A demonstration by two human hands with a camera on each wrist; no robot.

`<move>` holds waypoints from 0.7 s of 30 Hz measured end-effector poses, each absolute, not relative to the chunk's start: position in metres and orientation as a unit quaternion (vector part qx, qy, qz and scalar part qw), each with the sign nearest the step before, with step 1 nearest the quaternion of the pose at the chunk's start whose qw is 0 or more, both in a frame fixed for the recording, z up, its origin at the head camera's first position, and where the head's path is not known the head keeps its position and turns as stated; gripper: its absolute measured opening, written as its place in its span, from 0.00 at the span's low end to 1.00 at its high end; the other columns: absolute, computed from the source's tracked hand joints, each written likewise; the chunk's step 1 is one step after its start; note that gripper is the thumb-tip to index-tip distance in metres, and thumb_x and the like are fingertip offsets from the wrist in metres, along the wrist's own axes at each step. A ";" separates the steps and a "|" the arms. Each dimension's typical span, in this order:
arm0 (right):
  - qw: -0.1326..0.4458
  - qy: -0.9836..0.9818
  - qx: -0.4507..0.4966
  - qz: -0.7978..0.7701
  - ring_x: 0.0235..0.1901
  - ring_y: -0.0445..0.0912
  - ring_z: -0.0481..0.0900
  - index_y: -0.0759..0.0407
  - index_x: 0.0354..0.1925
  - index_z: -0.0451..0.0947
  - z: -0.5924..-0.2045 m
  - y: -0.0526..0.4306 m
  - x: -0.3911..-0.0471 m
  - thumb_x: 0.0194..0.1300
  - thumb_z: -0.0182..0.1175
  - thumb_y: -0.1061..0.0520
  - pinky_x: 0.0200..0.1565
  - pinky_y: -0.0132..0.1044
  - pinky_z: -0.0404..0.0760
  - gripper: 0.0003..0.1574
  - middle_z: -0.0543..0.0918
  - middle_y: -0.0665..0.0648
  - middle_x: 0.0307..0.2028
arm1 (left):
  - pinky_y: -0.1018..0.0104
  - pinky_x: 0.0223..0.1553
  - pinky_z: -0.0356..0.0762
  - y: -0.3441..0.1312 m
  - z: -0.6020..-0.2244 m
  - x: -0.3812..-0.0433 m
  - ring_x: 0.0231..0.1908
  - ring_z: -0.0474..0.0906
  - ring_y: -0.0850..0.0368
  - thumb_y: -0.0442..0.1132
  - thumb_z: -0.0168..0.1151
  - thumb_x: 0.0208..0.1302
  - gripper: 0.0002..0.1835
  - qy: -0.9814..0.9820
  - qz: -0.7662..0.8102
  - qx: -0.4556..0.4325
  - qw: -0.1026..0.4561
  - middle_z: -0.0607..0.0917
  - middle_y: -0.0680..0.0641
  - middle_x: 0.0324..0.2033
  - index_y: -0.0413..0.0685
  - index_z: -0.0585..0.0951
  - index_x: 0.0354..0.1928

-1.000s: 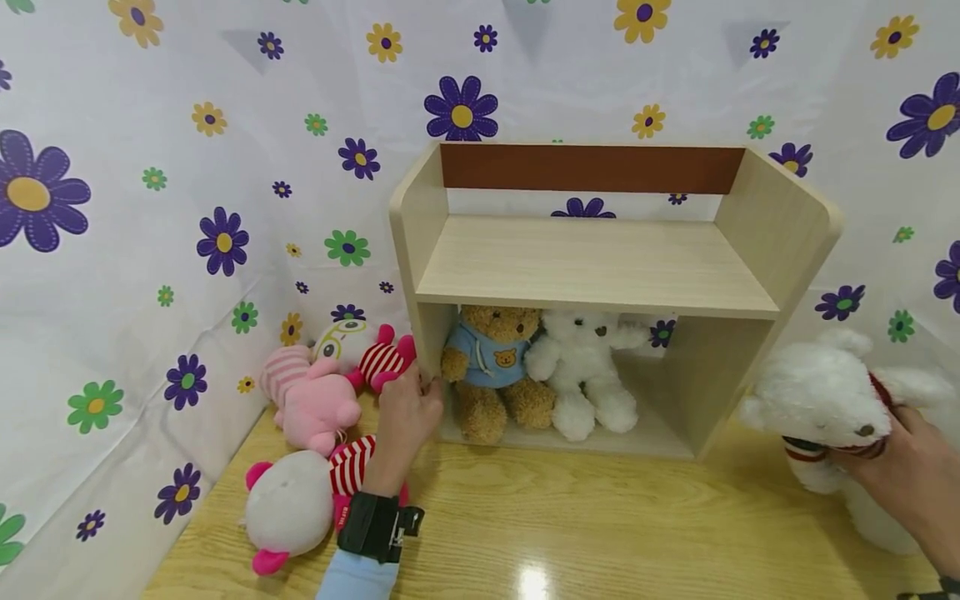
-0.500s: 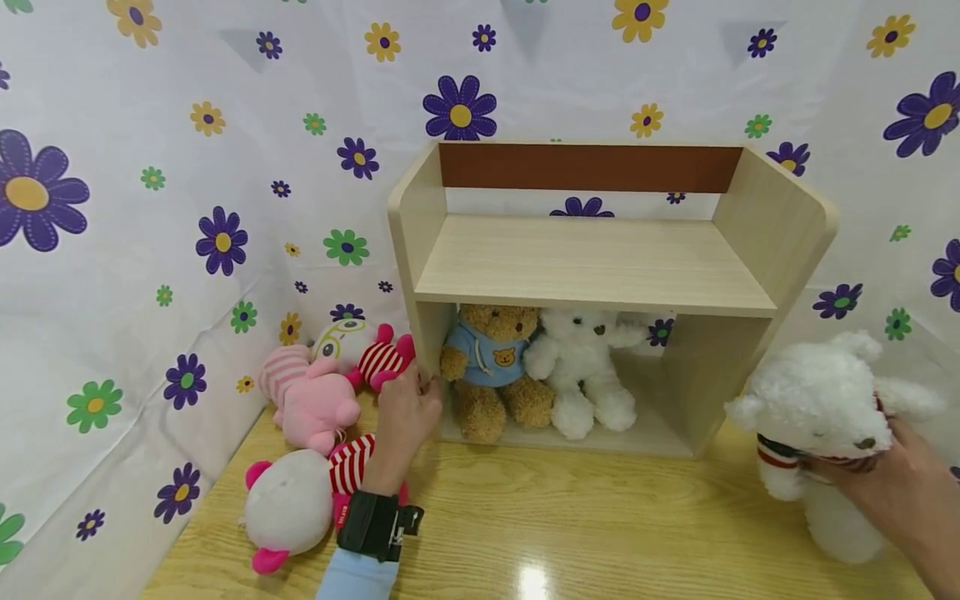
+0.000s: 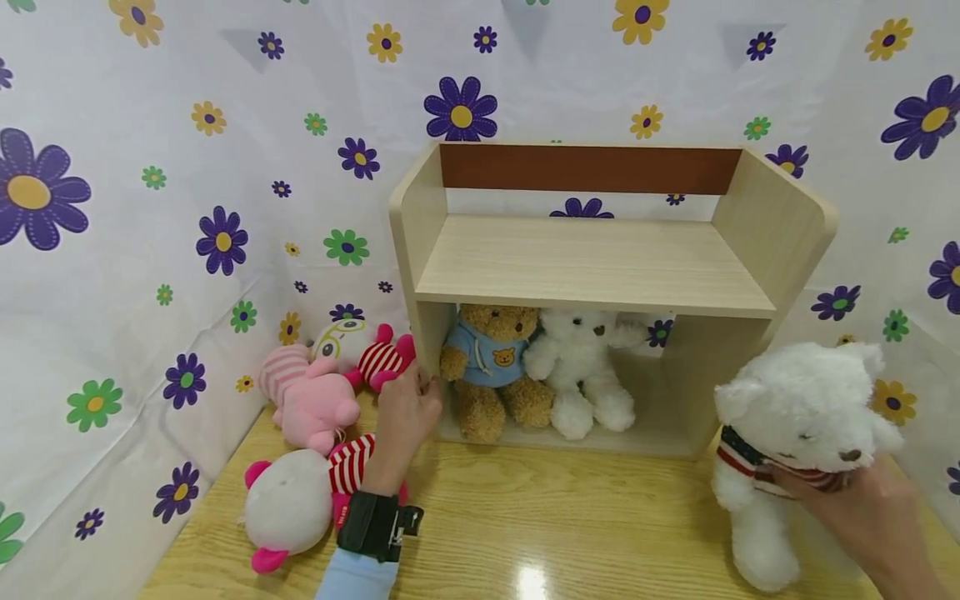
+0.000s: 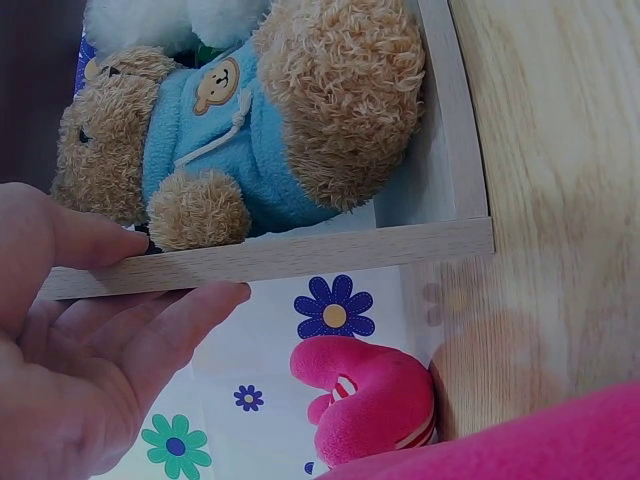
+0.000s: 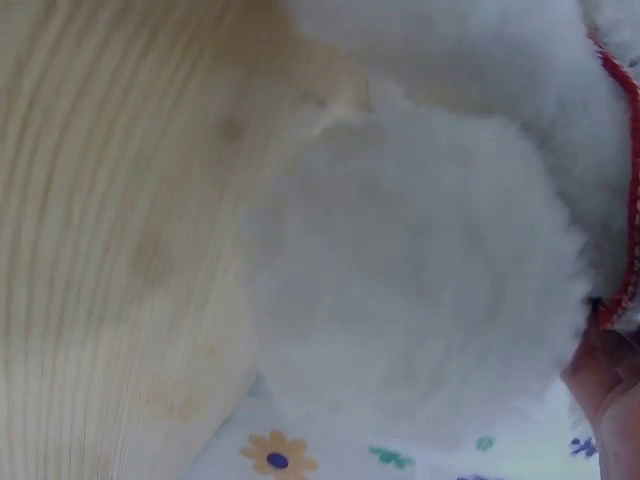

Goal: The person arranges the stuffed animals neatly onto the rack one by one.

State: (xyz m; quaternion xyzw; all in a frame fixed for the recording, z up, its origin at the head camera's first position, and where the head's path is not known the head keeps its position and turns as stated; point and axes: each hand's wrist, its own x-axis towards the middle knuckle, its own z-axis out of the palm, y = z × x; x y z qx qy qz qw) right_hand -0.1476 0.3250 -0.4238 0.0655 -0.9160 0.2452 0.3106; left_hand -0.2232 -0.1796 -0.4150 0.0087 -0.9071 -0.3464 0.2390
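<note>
My left hand (image 3: 408,412) grips the front edge of the left side panel of a small wooden shelf (image 3: 592,258). In the left wrist view the thumb (image 4: 95,240) lies inside the panel and the fingers lie outside. Beside it in the lower compartment sits a brown teddy bear (image 3: 495,367) in a blue hoodie, with a white teddy bear (image 3: 588,375) next to it. At the right, my right hand (image 3: 862,508) holds another white teddy bear (image 3: 795,408) by its striped knitted garment, below the head. This bear's fur (image 5: 410,270) fills much of the right wrist view.
Left of the shelf lie a pink plush toy (image 3: 318,408), a white-headed plush toy (image 3: 288,504) with pink ears, and a plush toy with yellow-ringed eyes (image 3: 345,342). The wooden table (image 3: 562,525) stretches in front. A flowered cloth (image 3: 225,167) hangs behind.
The white teddy bear in my right hand has moved left, closer to the shelf's right side, and stands more upright. My left hand has stayed in place on the panel.
</note>
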 end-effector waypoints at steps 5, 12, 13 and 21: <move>0.377 -0.892 0.119 0.218 0.41 0.11 0.62 0.63 0.42 0.80 -0.429 0.306 -0.142 0.46 0.77 0.27 0.32 0.18 0.69 0.45 0.87 0.65 0.34 | 0.57 0.26 0.65 -0.180 -0.416 -0.224 0.21 0.72 0.48 0.37 0.59 0.67 0.13 -0.906 -0.346 0.007 0.246 0.68 0.49 0.15 0.44 0.70 0.25; 0.479 -0.843 0.172 0.174 0.27 0.52 0.82 0.69 0.42 0.79 -0.435 0.278 -0.145 0.61 0.51 0.17 0.24 0.33 0.73 0.55 0.87 0.67 0.32 | 0.51 0.26 0.75 -0.178 -0.418 -0.225 0.26 0.83 0.40 0.38 0.60 0.67 0.08 -0.903 -0.350 0.004 0.251 0.81 0.40 0.19 0.40 0.79 0.36; 0.487 -0.838 0.176 0.172 0.27 0.56 0.82 0.70 0.42 0.79 -0.437 0.274 -0.145 0.62 0.52 0.18 0.26 0.32 0.73 0.54 0.87 0.67 0.33 | 0.49 0.27 0.76 -0.178 -0.418 -0.225 0.27 0.84 0.38 0.39 0.60 0.67 0.09 -0.904 -0.349 0.004 0.249 0.83 0.38 0.21 0.39 0.80 0.39; 0.509 -0.822 0.192 0.170 0.27 0.58 0.85 0.69 0.41 0.79 -0.443 0.249 -0.147 0.65 0.52 0.20 0.26 0.42 0.76 0.51 0.86 0.66 0.33 | 0.46 0.31 0.82 -0.182 -0.415 -0.226 0.30 0.87 0.40 0.42 0.63 0.66 0.11 -0.896 -0.375 0.010 0.236 0.89 0.37 0.29 0.42 0.84 0.45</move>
